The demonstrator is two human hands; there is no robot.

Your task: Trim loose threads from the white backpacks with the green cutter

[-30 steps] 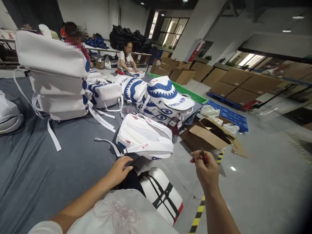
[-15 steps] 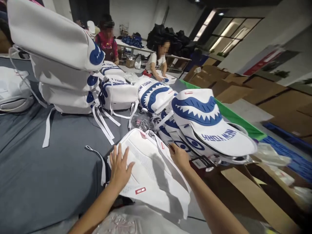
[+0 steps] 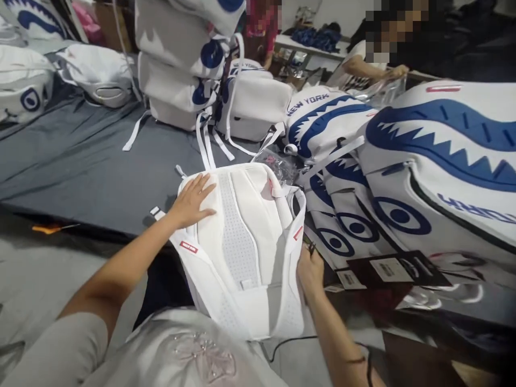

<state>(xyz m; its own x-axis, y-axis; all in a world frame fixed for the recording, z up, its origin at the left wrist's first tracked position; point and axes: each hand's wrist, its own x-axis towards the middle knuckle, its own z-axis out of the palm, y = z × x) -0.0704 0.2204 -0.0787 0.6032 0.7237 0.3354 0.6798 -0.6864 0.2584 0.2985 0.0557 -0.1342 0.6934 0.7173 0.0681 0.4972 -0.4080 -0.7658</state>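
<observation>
A white backpack (image 3: 236, 231) lies with its padded back panel and shoulder straps facing up, at the table's near edge against my body. My left hand (image 3: 192, 201) rests flat on its upper left part, fingers spread. At the backpack's right side, beside the strap with a small red label, my right hand (image 3: 310, 271) is closed around small dark thread snips (image 3: 312, 248). Only their pointed tips show above the fingers; the rest is hidden in the palm.
White backpacks with blue shark mouths (image 3: 447, 145) are stacked close on the right, with black hang tags (image 3: 397, 269). Another backpack stack (image 3: 173, 80) stands behind, on the grey-covered table (image 3: 100, 156). A clear plastic bag (image 3: 278, 166) lies beyond my backpack. Two co-workers are across the table.
The view has swung right to left and closer. The backpack has turned more upright, both straps now showing. My left hand stays flat on it; my right hand has moved down along its right side.
</observation>
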